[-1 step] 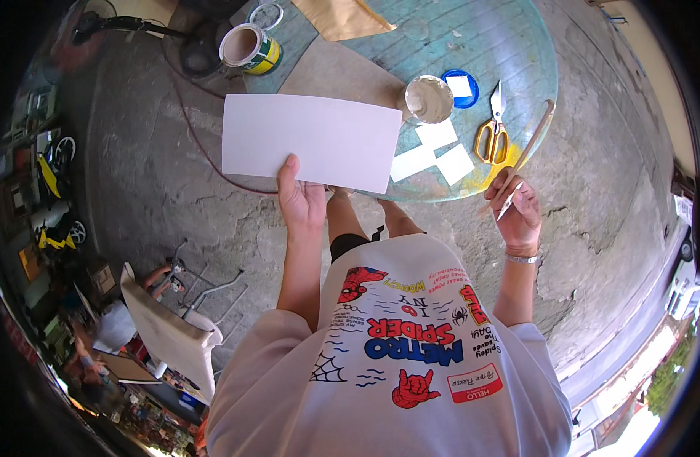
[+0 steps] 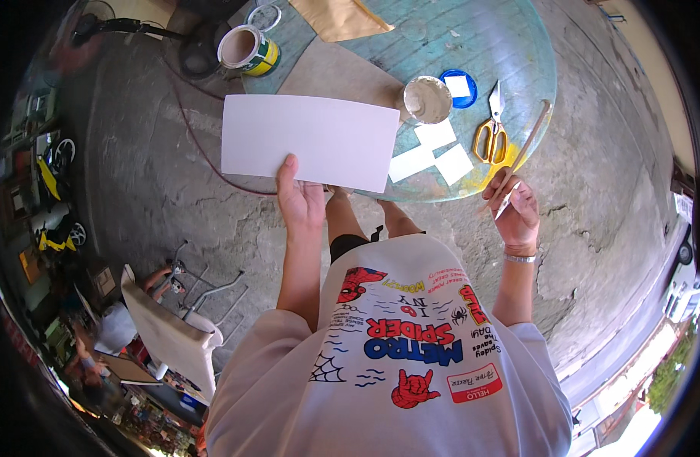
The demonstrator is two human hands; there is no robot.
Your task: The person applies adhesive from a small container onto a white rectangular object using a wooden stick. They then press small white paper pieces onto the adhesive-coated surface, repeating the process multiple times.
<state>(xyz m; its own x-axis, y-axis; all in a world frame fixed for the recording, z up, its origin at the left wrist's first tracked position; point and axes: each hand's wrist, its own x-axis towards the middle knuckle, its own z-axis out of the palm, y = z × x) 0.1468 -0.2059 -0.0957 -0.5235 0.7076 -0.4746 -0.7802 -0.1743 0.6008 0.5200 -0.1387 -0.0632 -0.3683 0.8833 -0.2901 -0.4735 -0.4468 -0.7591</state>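
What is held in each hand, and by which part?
Left hand: white sheet, by its lower edge. Right hand: thin stick, near its lower end, and a small white piece, grip unclear.

A white sheet [image 2: 308, 141] hides most fingers of the left hand [image 2: 302, 204]; the top edge crops a tan sheet [image 2: 342, 19] and the worktop [image 2: 510, 46], while clutter [image 2: 152, 426] at lower left blurs beyond recognition.
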